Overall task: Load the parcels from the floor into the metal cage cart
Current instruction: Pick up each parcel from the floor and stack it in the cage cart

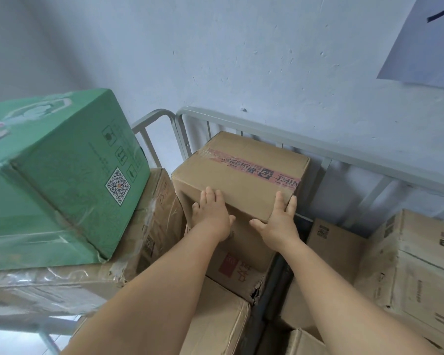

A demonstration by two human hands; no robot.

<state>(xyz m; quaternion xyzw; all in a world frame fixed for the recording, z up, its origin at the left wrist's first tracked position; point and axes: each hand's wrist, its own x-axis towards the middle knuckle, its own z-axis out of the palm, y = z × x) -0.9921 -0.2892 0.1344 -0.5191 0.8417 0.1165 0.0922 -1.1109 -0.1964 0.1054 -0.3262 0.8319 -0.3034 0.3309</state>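
A brown cardboard parcel [241, 172] with a strip of red printed tape across its top sits high inside the metal cage cart [267, 124], against the back rail. It rests on another brown box [239, 265] with a red mark. My left hand [212, 216] presses on the parcel's near left edge, fingers over the top. My right hand [280, 221] grips its near right corner, thumb on the front face.
A large green box [62, 170] with a QR code lies on plastic-wrapped brown boxes [154, 221] at the left. More brown cartons [408, 265] stand at the right and below. A pale wall [241, 60] rises right behind the cart.
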